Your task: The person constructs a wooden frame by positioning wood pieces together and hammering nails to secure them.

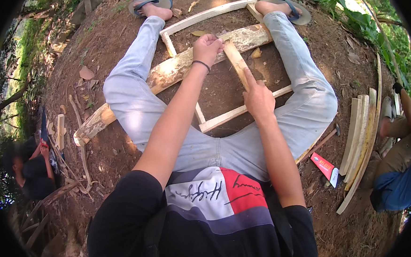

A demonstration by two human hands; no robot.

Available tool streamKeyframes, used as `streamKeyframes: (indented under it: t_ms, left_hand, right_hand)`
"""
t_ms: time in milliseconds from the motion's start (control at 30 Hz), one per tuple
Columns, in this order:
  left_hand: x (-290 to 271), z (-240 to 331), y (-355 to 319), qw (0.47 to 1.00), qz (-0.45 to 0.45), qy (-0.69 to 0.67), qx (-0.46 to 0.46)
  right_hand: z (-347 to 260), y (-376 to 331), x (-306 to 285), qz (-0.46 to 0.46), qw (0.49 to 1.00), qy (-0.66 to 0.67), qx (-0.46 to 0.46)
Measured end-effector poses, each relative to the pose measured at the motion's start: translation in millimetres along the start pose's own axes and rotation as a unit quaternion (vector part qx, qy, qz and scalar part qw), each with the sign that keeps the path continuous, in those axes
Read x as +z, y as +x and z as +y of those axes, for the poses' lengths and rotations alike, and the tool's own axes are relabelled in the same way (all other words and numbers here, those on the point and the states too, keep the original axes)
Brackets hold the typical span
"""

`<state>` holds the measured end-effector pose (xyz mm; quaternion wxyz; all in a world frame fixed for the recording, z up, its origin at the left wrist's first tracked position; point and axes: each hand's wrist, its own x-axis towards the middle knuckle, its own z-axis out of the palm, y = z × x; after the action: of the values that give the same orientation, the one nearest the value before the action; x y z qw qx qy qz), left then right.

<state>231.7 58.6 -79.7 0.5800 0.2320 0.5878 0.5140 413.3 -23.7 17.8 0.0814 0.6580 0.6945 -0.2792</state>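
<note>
A thick, partly debarked log (171, 73) lies slantwise between my legs, across a frame of pale wooden strips (230, 115). My left hand (207, 49) is over the log with its fingers pinched together. Whatever they hold, if anything, is too small to make out. A short flat wooden piece (237, 62) runs from the log toward me, its far end beside my left fingertips. My right hand (260, 98) is closed around its near end, the index finger stretched along the wood. My palm hides that end.
To my right lie a hammer (324, 141), a red and white wedge-shaped thing (324, 169) and several long wooden strips (362, 138). One person (400, 145) is at the far right, another (36, 170) at the far left. Sticks (80, 142) litter the soil on the left.
</note>
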Motion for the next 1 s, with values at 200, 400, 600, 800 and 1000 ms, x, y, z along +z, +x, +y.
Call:
streamKeyframes:
  t_ms: [200,400,600,800,1000]
  left_hand:
    - [3,1,2,0.996,-0.025,0.083,-0.007]
    - [0,-9,7,0.992,-0.015,0.125,0.016]
    - [3,-18,8,0.977,0.028,0.203,0.065]
    - [10,-17,-3,0.944,0.044,0.304,0.124]
    - [7,-10,-8,0.897,0.056,0.375,0.226]
  right_hand:
    - [3,2,2,-0.012,1.0,0.004,0.008]
    - [0,1,-2,-0.021,1.0,0.008,0.008]
    - [0,1,-1,-0.018,1.0,0.002,0.002]
    - [11,-7,-8,0.184,0.978,0.024,-0.1]
    - [123,-58,-97,0.507,0.835,0.156,0.143]
